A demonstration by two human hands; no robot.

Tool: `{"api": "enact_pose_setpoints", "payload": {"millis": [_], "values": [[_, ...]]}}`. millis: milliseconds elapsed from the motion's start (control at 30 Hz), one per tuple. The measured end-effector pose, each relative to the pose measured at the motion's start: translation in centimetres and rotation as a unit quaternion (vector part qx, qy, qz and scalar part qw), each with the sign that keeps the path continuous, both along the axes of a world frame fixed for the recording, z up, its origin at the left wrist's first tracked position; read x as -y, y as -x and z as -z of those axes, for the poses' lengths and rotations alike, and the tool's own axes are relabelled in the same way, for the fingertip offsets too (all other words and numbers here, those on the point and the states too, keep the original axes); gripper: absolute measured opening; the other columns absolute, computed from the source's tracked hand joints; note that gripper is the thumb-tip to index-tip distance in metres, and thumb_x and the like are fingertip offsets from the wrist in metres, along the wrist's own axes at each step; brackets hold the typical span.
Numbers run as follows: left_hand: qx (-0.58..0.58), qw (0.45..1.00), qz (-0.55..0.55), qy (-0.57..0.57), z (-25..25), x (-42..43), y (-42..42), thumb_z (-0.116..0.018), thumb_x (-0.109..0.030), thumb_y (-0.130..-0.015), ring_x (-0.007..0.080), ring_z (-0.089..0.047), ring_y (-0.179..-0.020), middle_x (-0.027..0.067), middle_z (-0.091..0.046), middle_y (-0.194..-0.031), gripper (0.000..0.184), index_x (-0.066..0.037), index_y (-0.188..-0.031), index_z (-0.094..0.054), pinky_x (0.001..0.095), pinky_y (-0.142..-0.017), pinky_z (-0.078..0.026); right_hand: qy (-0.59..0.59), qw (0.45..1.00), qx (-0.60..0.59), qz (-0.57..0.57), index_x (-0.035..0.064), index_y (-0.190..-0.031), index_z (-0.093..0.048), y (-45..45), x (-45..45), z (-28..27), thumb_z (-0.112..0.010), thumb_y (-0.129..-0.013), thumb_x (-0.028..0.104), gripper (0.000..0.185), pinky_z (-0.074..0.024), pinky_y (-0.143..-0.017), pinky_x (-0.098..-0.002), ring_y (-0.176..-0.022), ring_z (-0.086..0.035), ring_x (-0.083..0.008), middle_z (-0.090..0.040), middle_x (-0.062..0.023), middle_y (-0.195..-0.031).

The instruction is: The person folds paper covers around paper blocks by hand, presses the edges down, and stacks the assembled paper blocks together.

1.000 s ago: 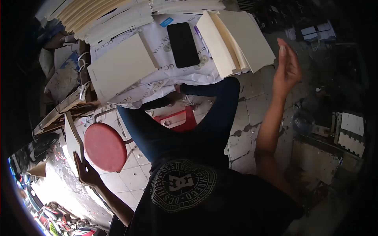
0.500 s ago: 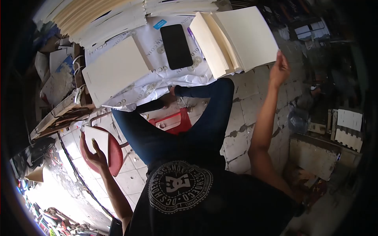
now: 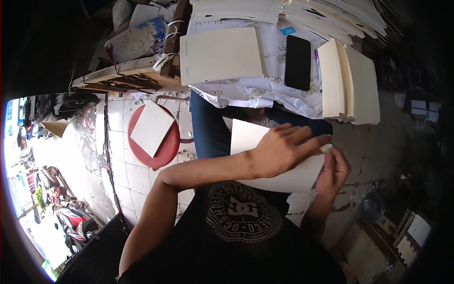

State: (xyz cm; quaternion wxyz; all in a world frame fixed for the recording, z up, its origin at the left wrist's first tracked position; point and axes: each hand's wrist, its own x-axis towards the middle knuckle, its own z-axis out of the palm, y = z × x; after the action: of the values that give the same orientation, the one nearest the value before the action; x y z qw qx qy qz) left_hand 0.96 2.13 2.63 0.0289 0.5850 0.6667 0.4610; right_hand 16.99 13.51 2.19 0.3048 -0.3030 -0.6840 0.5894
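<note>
On the left, a pale pad (image 3: 152,127) now lies on the red stool (image 3: 170,142), freed from the left hand (image 3: 283,150), which has crossed to a white sheet (image 3: 249,136) over the legs (image 3: 204,132), fingers bent, grip unclear. The right hand (image 3: 333,169) now pinches the sheet's right edge, so work centres there. Far left, a wooden shelf (image 3: 118,75) holds papers (image 3: 135,46).

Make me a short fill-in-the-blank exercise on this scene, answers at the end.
1. The round seat of the stool is coloured ____.
2. The black phone lies on a printed covering whose background colour is ____.
3. In the picture, the left hand and right hand come together at the ____ (left or right) side of the pale sheet.

Missing words: red; white; right.
</note>
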Motion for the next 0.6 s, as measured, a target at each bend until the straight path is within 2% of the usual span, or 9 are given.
{"api": "enact_pose_setpoints", "payload": {"millis": [33,100,233,300,433,533,600], "values": [[0.021,0.999,-0.027,0.025,1.1,1.1,0.3,-0.072,-0.017,-0.081,0.0193,-0.063,-0.072,0.0016,-0.060,-0.086,0.043,-0.010,-0.122,-0.062,0.0353,-0.066,-0.050,0.054,0.998,0.026,-0.021,-0.0090,-0.106,-0.064,0.3,1.2,0.6,-0.059,-0.094,0.001,0.017,-0.0465,-0.073,-0.0228,-0.080,-0.057,-0.0074,-0.065,-0.0071,-0.092],[0.029,0.998,-0.052,-0.008,3.1,2.9,0.3,-0.077,-0.014,-0.075,0.0193,-0.065,-0.076,0.0027,-0.064,-0.089,0.041,-0.009,-0.115,-0.066,0.0331,-0.066,-0.049,0.089,0.994,0.039,-0.050,-0.0085,-0.105,-0.064,1.4,3.1,1.3,-0.060,-0.094,0.001,0.015,-0.0465,-0.073,-0.0212,-0.080,-0.056,-0.0060,-0.064,-0.0058,-0.092],[0.020,0.991,-0.132,-0.029,4.3,4.3,-1.1,-0.079,-0.015,-0.074,0.0179,-0.064,-0.077,0.0032,-0.067,-0.091,0.038,-0.008,-0.109,-0.069,0.0314,-0.068,-0.045,0.099,0.990,0.024,-0.094,-0.0060,-0.101,-0.061,2.6,4.1,3.1,-0.060,-0.093,0.000,0.010,-0.0453,-0.072,-0.0191,-0.080,-0.055,-0.0042,-0.060,-0.0025,-0.088],[0.034,0.988,-0.140,-0.053,4.6,4.4,-0.8,-0.078,-0.018,-0.076,0.0165,-0.061,-0.071,0.0017,-0.066,-0.090,0.037,-0.008,-0.111,-0.069,0.0312,-0.068,-0.041,0.086,0.991,0.010,-0.105,-0.0051,-0.100,-0.060,3.1,4.2,3.5,-0.061,-0.092,0.000,0.009,-0.0446,-0.071,-0.0188,-0.080,-0.054,-0.0039,-0.060,-0.0022,-0.089],[0.040,0.992,-0.111,-0.042,3.9,4.4,-0.4,-0.080,-0.019,-0.075,0.0139,-0.061,-0.074,-0.0006,-0.065,-0.088,0.036,-0.011,-0.108,-0.070,0.0297,-0.064,-0.038,0.106,0.988,-0.019,-0.110,-0.0016,-0.092,-0.057,3.9,4.4,2.3,-0.060,-0.086,-0.006,0.008,-0.0401,-0.071,-0.0194,-0.078,-0.050,-0.0043,-0.055,0.0005,-0.084],[0.001,0.990,-0.087,-0.111,3.6,3.8,0.9,-0.082,-0.018,-0.070,0.0166,-0.061,-0.078,0.0020,-0.065,-0.091,0.033,-0.012,-0.102,-0.073,0.0315,-0.067,-0.039,0.124,0.985,-0.033,-0.116,-0.0032,-0.094,-0.061,4.4,4.1,1.9,-0.068,-0.087,0.000,0.010,-0.0394,-0.065,-0.0180,-0.076,-0.051,-0.0028,-0.058,-0.0005,-0.085],[-0.049,0.980,-0.109,-0.161,2.8,4.0,3.1,-0.084,-0.016,-0.066,0.0212,-0.062,-0.086,0.0059,-0.064,-0.094,0.032,-0.011,-0.096,-0.074,0.0338,-0.070,-0.045,-0.014,0.995,0.000,-0.102,-0.0034,-0.091,-0.063,4.0,2.6,1.3,-0.068,-0.088,0.003,0.009,-0.0387,-0.063,-0.0192,-0.074,-0.051,-0.0040,-0.059,-0.0009,-0.083]]}}
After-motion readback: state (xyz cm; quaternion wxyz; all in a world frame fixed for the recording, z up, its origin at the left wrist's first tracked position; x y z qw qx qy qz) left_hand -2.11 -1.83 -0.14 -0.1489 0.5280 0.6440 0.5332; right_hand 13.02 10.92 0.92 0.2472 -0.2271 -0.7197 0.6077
